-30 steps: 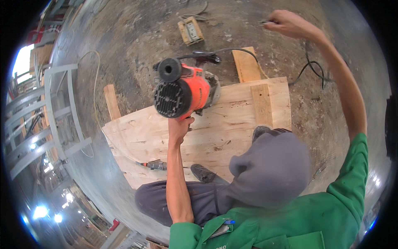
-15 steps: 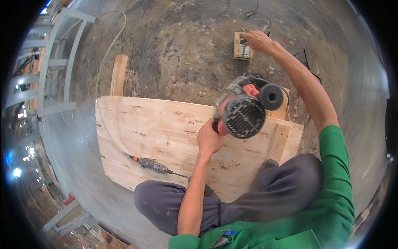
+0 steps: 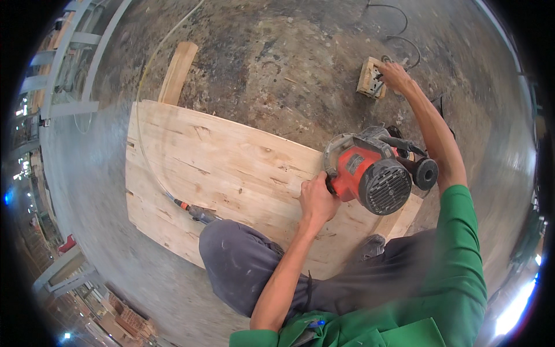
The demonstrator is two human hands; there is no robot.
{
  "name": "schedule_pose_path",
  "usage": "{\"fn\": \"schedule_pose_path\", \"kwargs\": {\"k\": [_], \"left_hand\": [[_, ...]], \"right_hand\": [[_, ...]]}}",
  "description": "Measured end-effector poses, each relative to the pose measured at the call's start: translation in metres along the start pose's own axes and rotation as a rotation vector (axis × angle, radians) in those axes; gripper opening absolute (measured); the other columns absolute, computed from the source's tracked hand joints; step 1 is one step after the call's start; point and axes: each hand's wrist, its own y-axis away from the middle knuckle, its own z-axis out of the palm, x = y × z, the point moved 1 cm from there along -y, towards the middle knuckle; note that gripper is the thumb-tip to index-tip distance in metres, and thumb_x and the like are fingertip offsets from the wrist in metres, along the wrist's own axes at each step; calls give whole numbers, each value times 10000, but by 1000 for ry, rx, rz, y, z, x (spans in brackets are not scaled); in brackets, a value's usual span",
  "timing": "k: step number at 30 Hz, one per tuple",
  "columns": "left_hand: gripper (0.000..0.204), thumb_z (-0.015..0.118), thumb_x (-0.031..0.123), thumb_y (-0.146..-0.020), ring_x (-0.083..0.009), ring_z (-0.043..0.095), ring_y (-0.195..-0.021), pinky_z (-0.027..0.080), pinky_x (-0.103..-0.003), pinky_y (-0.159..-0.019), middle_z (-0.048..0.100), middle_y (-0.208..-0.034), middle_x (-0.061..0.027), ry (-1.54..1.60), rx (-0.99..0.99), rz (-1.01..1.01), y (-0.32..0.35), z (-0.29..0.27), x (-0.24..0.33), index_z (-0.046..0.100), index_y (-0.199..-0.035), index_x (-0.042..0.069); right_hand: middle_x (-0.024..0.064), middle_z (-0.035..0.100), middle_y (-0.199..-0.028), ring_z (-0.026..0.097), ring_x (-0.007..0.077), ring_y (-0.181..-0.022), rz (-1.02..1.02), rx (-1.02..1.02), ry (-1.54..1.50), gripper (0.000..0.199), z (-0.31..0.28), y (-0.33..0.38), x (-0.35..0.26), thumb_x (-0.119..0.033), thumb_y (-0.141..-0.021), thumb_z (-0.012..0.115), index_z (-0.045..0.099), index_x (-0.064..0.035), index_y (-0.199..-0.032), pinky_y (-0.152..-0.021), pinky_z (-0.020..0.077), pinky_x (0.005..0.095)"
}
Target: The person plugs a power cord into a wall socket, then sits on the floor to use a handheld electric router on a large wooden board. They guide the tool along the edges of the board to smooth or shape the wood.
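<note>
My left hand (image 3: 319, 199) is closed around a side handle of a red and black plunge router (image 3: 354, 168). The router is tipped over, its vented round motor end toward me and its base ring facing away, above the right part of a pale wooden board (image 3: 231, 162). Up at the far right, my right hand (image 3: 396, 77) reaches to a socket box with a wooden frame (image 3: 366, 79) on the floor. Its fingers pinch a small dark plug at the sockets, partly hidden by the fingertips.
An air screwdriver (image 3: 202, 214) lies on the board by my left knee, its clear hose (image 3: 140, 87) running up across the board. A wood strip (image 3: 178, 72) juts out beyond the far edge. Grey metal framing (image 3: 75, 109) stands at left. Dark cable (image 3: 413, 49) trails behind the socket box.
The view has shifted and turned. In my left hand the router has rotated, so more of its red body and base ring show. My right hand stays at the socket box.
</note>
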Motion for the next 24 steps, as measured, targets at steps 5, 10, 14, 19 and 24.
{"fn": "schedule_pose_path", "kwargs": {"k": [5,10,14,19,24], "left_hand": [[367,759,239,-622,-379,564,-760,431,-428,-730,630,-810,-175,2,0,-13,0,0,0,559,-835,17],[359,747,240,-631,-368,558,-780,425,-421,-723,632,-830,-163,24,-13,-43,-1,1,-1,556,-834,14],[362,742,247,-636,-370,554,-789,429,-429,-723,632,-837,-158,6,-26,-29,-2,1,-2,557,-844,16],[362,733,237,-637,-377,541,-820,437,-447,-725,626,-858,-158,8,-9,-23,0,2,-5,553,-867,23],[363,733,216,-626,-378,535,-833,440,-453,-731,618,-866,-156,19,-38,-40,-1,2,-2,548,-869,21]], "right_hand": [[179,630,-869,613,328,-854,-52,-2,39,181,2,-8,-4,-72,-692,685,610,22,-828,-718,499,408],[164,631,-872,615,309,-867,-90,22,99,170,3,-10,-10,-52,-685,680,607,2,-828,-715,500,387],[153,627,-902,609,306,-886,-50,-47,144,194,3,-15,-13,-42,-675,679,599,-4,-849,-730,499,382],[162,624,-903,604,318,-895,-43,-7,56,207,2,-12,-16,-49,-671,681,604,0,-857,-750,499,387],[173,622,-874,597,324,-898,-16,49,21,200,2,-5,-3,-47,-678,674,609,9,-858,-755,493,395]]}}
